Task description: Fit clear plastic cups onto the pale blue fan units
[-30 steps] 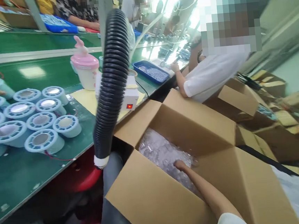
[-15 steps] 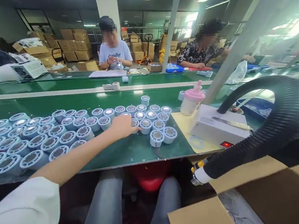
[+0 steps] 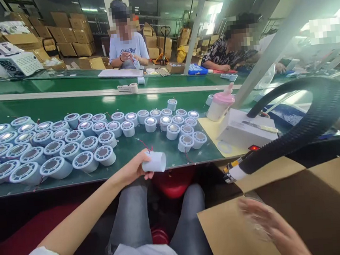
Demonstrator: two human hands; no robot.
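My left hand (image 3: 137,167) is closed around a pale blue cylindrical housing (image 3: 155,162), lying on its side in the grip at the front edge of the bench. Thin red and dark wires rise from its left end. On the green bench (image 3: 130,147) behind it stand rows of similar round housings (image 3: 70,150), each with a slotted ring and a grey disc on top. At lower right, my right hand (image 3: 267,222) is smeared by motion over an open cardboard box (image 3: 227,233). A pale, glinting patch shows at its fingers; I cannot make out what it is.
A white box-shaped device (image 3: 248,132) with a red lit switch stands right, near a thick black hose (image 3: 296,140). A pink-topped bottle (image 3: 220,103) is behind it. A roll of labels (image 3: 128,88) lies farther back. Two people (image 3: 127,48) sit across the bench.
My left hand has drawn back from the rows toward the bench edge, now with a housing in it. My right hand has come into view at lower right. The view has tilted slightly down.
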